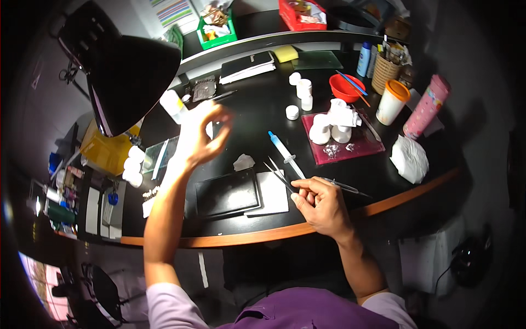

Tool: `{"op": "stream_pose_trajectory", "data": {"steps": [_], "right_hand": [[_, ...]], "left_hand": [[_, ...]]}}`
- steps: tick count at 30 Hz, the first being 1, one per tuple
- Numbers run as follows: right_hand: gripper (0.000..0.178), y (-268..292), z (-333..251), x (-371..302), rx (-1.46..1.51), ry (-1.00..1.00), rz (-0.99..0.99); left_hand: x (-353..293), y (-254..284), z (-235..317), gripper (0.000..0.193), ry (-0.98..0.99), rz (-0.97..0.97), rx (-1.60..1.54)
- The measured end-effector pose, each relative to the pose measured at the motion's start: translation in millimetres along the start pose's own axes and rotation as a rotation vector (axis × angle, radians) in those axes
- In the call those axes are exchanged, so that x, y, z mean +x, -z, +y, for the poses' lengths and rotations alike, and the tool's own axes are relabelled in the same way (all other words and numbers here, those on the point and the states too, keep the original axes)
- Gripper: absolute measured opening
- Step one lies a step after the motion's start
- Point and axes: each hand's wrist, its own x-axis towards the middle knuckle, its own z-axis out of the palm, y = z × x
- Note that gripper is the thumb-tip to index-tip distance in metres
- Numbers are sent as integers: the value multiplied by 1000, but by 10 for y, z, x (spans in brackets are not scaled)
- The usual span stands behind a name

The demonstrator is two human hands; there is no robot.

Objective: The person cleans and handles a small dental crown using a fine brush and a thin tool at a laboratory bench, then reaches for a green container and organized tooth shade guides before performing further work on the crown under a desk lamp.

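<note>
My left hand (205, 134) is raised beneath the black desk lamp (131, 77), bright and slightly blurred. Its fingers are bent, with a gap between them and the thumb. A small white patch shows in that gap; I cannot tell what it is. My right hand (320, 203) grips metal tweezers (280, 174) near the desk's front edge, tips pointing away and apart. Just beyond lies a syringe (285, 152) with a blue tip. Between my arms is a flat black tray (227, 194), partly over a white sheet (273, 193). A crumpled white scrap (244, 162) lies behind it.
A dark red slab (359, 151) holds white bottles. Behind are small white jars (292, 113), a red bowl (342, 90), an orange-lidded cup (393, 101) and a pink flask (427, 107). Crumpled white tissue (410, 159) lies at right. A thin tool (348, 188) lies beside my right hand.
</note>
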Motion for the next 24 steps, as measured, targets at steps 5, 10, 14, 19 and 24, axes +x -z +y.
{"op": "stream_pose_trajectory", "data": {"steps": [5, 10, 14, 19, 24], "right_hand": [[22, -120, -74, 21, -68, 38, 16], [19, -297, -254, 89, -241, 92, 28], [16, -764, -484, 325, -381, 219, -72], [13, -1169, -510, 461, -530, 227, -115], [16, -1235, -602, 428, -610, 147, -102]], "left_hand": [[-674, 306, -490, 16, 224, 219, -219], [-645, 427, -460, 20, 176, 435, -136], [-750, 415, -572, 21, 57, 473, -57], [-766, 426, -519, 19, 77, 432, 30], [-717, 396, -478, 12, 19, 423, 111]]}}
